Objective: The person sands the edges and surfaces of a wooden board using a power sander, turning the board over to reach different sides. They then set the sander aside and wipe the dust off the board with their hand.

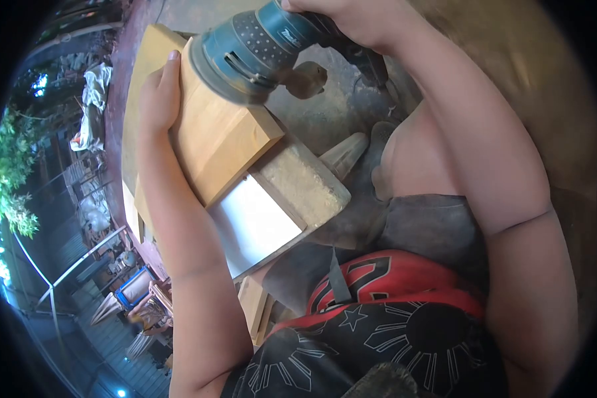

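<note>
A teal random orbital sander (249, 56) rests its round pad on the upper end of a light wooden board (222, 136). My right hand (351, 18) is wrapped around the sander's grip at the top of the view; the frame edge cuts off part of it. On the board's left edge lies my left hand (159, 96), thumb on the top face, its other fingers mostly hidden. The board's near end is cut at angles. Beneath it are a white flat panel (255, 212) and a worn, dusty block (302, 182).
Another yellowish wooden piece (147, 60) lies under and left of the board. More wood strips (253, 302) sit by my lap. My bent leg (424, 156) is close on the right. Farther left are a blue-framed item (136, 285), clutter and green plants (13, 166).
</note>
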Demonstrator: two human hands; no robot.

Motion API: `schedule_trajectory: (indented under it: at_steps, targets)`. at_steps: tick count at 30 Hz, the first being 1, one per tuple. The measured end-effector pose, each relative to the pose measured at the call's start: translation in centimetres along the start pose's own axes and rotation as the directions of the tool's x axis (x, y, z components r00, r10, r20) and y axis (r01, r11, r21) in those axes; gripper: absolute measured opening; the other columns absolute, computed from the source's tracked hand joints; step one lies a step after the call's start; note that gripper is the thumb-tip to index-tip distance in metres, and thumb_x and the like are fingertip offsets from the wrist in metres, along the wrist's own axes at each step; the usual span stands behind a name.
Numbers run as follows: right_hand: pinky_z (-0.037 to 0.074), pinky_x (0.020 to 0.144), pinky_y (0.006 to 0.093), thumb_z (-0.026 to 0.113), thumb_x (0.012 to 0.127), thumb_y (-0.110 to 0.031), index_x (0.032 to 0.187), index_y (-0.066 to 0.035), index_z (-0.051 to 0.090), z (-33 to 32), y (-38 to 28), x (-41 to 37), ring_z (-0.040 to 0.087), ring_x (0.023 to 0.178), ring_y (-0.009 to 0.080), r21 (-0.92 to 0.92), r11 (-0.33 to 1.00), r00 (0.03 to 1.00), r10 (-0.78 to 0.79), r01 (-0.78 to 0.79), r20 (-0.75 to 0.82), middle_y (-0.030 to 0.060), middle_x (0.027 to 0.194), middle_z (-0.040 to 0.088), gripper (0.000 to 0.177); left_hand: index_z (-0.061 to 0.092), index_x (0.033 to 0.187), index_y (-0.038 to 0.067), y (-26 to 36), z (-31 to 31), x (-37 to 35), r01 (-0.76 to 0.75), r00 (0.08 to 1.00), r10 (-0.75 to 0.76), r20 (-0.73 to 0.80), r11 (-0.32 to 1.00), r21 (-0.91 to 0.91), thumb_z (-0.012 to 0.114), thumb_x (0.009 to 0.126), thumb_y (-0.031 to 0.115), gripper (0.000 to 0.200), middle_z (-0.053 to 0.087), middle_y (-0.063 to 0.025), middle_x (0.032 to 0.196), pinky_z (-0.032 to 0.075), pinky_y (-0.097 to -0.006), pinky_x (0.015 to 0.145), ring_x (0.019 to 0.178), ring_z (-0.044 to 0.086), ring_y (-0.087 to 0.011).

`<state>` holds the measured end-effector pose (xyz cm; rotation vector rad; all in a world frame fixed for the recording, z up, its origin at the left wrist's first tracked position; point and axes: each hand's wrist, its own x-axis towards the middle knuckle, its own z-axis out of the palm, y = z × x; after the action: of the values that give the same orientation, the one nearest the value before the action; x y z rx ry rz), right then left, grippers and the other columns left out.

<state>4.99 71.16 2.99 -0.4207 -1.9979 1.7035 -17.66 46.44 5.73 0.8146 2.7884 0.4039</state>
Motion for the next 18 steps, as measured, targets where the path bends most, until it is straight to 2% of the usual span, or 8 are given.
schedule_trajectory:
  at_steps: [2, 6, 8, 9, 12, 14, 15, 18]
  targets:
    - [0.052, 0.077, 0.0373, 0.069, 0.082, -0.028, 0.097, 0.001, 0.068, 0.1, 1.4, -0.1, 0.069, 0.085, 0.0250, -0.117, 0.947, 0.955, -0.296, 0.298, 0.037, 0.0204, 0.092, 0.070, 0.032, 0.072, 0.118, -0.006, 0.3, -0.1, 0.0, 0.031, 1.000, -0.031, -0.003, 0.999, 0.037, 0.045, 0.105, 0.054, 0.067, 0.072, -0.0275, 0.112, 0.047, -0.0408, 0.100, 0.111, 0.068, -0.0345]
    - [0.052, 0.074, 0.0388, 0.069, 0.082, -0.024, 0.092, 0.002, 0.066, -0.5, 1.0, -1.0, 0.066, 0.079, 0.0263, 0.048, 0.992, 0.988, -0.124, 0.120, 0.087, 0.0188, 0.086, 0.068, 0.029, 0.072, 0.117, -0.006, 0.8, 0.1, -0.3, 0.022, 0.999, -0.021, -0.026, 1.000, 0.020, 0.045, 0.105, 0.054, 0.067, 0.073, -0.0274, 0.111, 0.048, -0.0409, 0.099, 0.110, 0.068, -0.0346]
    - [0.051, 0.074, 0.0392, 0.069, 0.082, -0.024, 0.091, 0.002, 0.065, 0.1, 1.8, 0.1, 0.065, 0.078, 0.0271, -0.073, 0.971, 0.973, -0.222, 0.226, 0.062, 0.0185, 0.085, 0.068, 0.027, 0.072, 0.117, -0.006, 0.2, 0.0, 0.1, -0.006, 1.000, 0.007, 0.007, 1.000, -0.013, 0.044, 0.105, 0.055, 0.068, 0.073, -0.0271, 0.109, 0.048, -0.0409, 0.099, 0.109, 0.069, -0.0346]
    - [0.051, 0.075, 0.0393, 0.069, 0.083, -0.025, 0.092, 0.000, 0.065, 0.3, 1.4, 0.4, 0.064, 0.080, 0.0298, 0.083, 0.995, 0.997, -0.058, 0.053, 0.052, 0.0198, 0.090, 0.067, 0.027, 0.072, 0.116, -0.006, 0.2, 0.1, -0.1, -0.002, 1.000, 0.002, -0.002, 1.000, -0.003, 0.044, 0.105, 0.054, 0.068, 0.073, -0.0271, 0.109, 0.048, -0.0410, 0.099, 0.109, 0.069, -0.0345]
    - [0.051, 0.075, 0.0387, 0.068, 0.084, -0.025, 0.092, -0.001, 0.066, 0.5, 1.6, 0.5, 0.064, 0.080, 0.0301, -0.008, 0.988, 0.988, -0.154, 0.154, -0.001, 0.0194, 0.089, 0.066, 0.025, 0.072, 0.115, -0.007, 1.0, 0.1, -0.4, 0.002, 0.999, -0.002, -0.034, 1.000, 0.007, 0.044, 0.105, 0.054, 0.068, 0.073, -0.0269, 0.107, 0.048, -0.0410, 0.098, 0.107, 0.069, -0.0342]
    - [0.052, 0.076, 0.0358, 0.070, 0.082, -0.024, 0.095, -0.001, 0.068, -0.2, 2.3, 0.1, 0.065, 0.082, 0.0235, -0.270, 0.857, 0.899, -0.423, 0.438, 0.116, 0.0154, 0.088, 0.069, 0.027, 0.072, 0.114, -0.007, 1.3, 0.0, -0.7, 0.015, 0.999, -0.015, -0.033, 1.000, 0.012, 0.044, 0.105, 0.053, 0.067, 0.073, -0.0268, 0.105, 0.048, -0.0411, 0.097, 0.106, 0.069, -0.0337]
    - [0.052, 0.077, 0.0349, 0.070, 0.081, -0.023, 0.096, -0.001, 0.069, -0.8, 0.0, -0.8, 0.066, 0.082, 0.0218, -0.095, 0.979, 0.978, -0.166, 0.178, 0.126, 0.0144, 0.088, 0.069, 0.027, 0.072, 0.113, -0.007, 1.3, 0.1, -0.7, 0.011, 1.000, -0.011, -0.021, 1.000, 0.015, 0.044, 0.105, 0.053, 0.067, 0.073, -0.0274, 0.105, 0.049, -0.0414, 0.097, 0.106, 0.070, -0.0345]
    - [0.052, 0.078, 0.0329, 0.071, 0.080, -0.022, 0.099, 0.000, 0.070, -0.8, 0.7, -0.7, 0.066, 0.083, 0.0185, 0.138, 0.990, 0.983, -0.023, -0.003, 0.181, 0.0121, 0.088, 0.071, 0.029, 0.073, 0.113, -0.006, 1.3, -0.2, -0.5, 0.002, 1.000, -0.001, -0.020, 0.999, 0.044, 0.043, 0.105, 0.053, 0.066, 0.073, -0.0289, 0.104, 0.049, -0.0427, 0.097, 0.105, 0.070, -0.0374]
